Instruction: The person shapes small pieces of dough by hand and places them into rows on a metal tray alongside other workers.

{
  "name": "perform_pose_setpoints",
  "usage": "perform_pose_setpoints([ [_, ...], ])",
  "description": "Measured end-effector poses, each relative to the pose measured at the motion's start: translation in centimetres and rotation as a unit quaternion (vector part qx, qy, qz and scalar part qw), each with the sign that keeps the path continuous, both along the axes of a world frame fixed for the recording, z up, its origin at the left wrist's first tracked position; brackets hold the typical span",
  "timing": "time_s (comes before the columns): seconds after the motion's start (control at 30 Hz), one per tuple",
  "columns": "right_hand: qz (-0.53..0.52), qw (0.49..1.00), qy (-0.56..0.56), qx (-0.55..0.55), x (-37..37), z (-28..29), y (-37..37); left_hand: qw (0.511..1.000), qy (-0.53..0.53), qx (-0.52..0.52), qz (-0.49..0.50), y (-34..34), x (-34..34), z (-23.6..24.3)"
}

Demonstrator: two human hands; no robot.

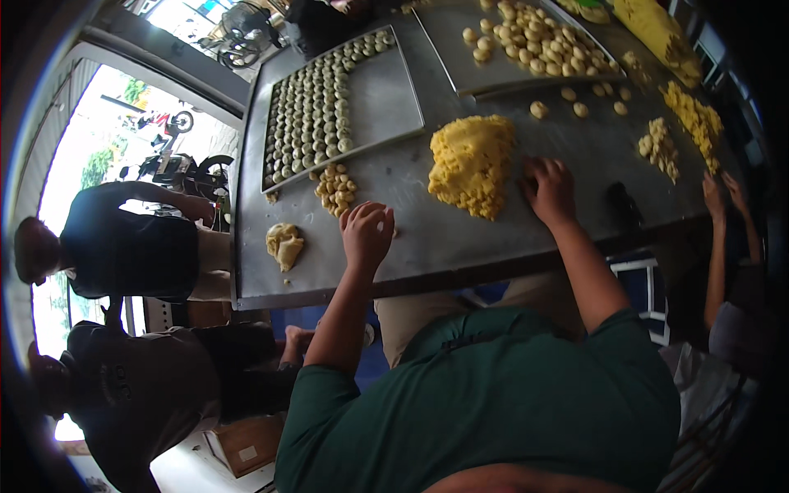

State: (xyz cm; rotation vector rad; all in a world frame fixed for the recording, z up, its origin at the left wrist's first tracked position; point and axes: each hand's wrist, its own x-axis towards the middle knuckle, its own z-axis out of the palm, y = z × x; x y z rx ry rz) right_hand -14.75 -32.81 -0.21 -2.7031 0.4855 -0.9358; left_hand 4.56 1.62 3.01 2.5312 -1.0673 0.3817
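Note:
My left hand is over the table beside a cluster of small pale balls, its fingers curled; whatever they may hold is too small to make out. My right hand is at the right of a large mound of crumbly yellow dough, fingers loosely bent and apart, with nothing visible in them. A pale dough lump sits left of my left hand. Beyond it stands a metal tray with rows of small filled pieces.
The steel table carries another tray of round balls and piles of yellow and pale dough. Two people are at the left; another person's hands reach the table's right edge.

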Motion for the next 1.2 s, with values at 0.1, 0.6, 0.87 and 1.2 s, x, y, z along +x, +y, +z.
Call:
perform_pose_setpoints([
  [0.1,-0.035,0.998,0.041,0.029,0.0,-0.4,-0.5,0.991,-0.007,-0.137,0.005,-4.8,2.7,0.4],
  [0.6,0.013,0.999,0.02,0.027,0.0,-0.7,-1.3,0.988,-0.144,-0.034,-0.039,-6.5,1.5,-2.9],
  [0.87,-0.028,0.996,0.0,0.079,-0.9,-3.6,-2.8,0.984,-0.049,-0.082,0.154,-0.7,-0.2,-1.9],
  [1.2,-0.03,0.995,0.094,0.023,-0.1,-0.8,-0.8,0.972,0.151,-0.137,0.116,2.0,-2.9,-3.6],
])
